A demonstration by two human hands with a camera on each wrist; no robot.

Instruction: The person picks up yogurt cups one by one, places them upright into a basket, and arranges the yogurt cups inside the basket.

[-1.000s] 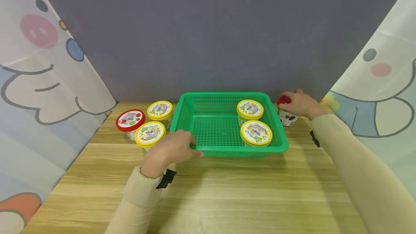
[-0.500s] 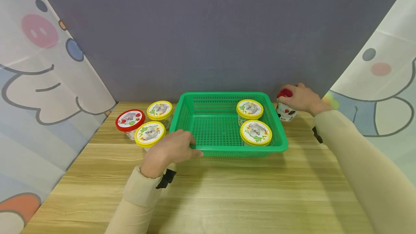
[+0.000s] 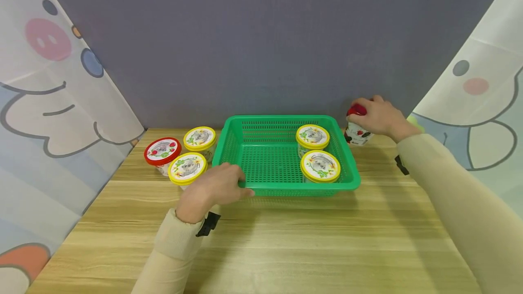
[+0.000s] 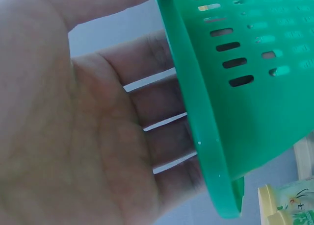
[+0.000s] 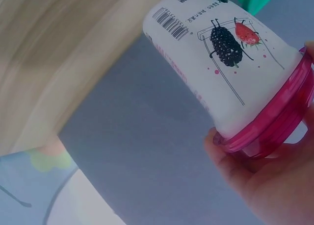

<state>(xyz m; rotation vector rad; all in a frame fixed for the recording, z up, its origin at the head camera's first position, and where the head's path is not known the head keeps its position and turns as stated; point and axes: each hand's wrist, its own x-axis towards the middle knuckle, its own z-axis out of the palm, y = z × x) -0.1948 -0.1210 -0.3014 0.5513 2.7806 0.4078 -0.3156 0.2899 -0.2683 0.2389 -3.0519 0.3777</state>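
My right hand (image 3: 381, 118) grips a white yogurt cup (image 3: 357, 134) by its red lid, beyond the right side of the green basket (image 3: 347, 169). Berries and a barcode are printed on the cup's wall in the right wrist view, where fingers (image 5: 230, 168) curl at the lid's edge. The cup is raised above the wooden table. At the basket's near left corner, my left hand (image 3: 212, 190) holds the rim (image 4: 196, 107), its fingers passing behind it in the left wrist view. Two yellow-lidded cups (image 3: 313, 137) stand inside the basket's right end.
Left of the basket stand two more yellow-lidded cups, one at the back (image 3: 199, 139) and one nearer (image 3: 187, 168), with a red-lidded cup (image 3: 162, 151) beside them. A grey panel (image 3: 261, 49) rises behind the table (image 3: 294, 239); printed curtains (image 3: 482, 117) flank both sides.
My right hand has lifted the red-lidded cup upward from beside the basket's right side. The left hand stays at the basket's corner.
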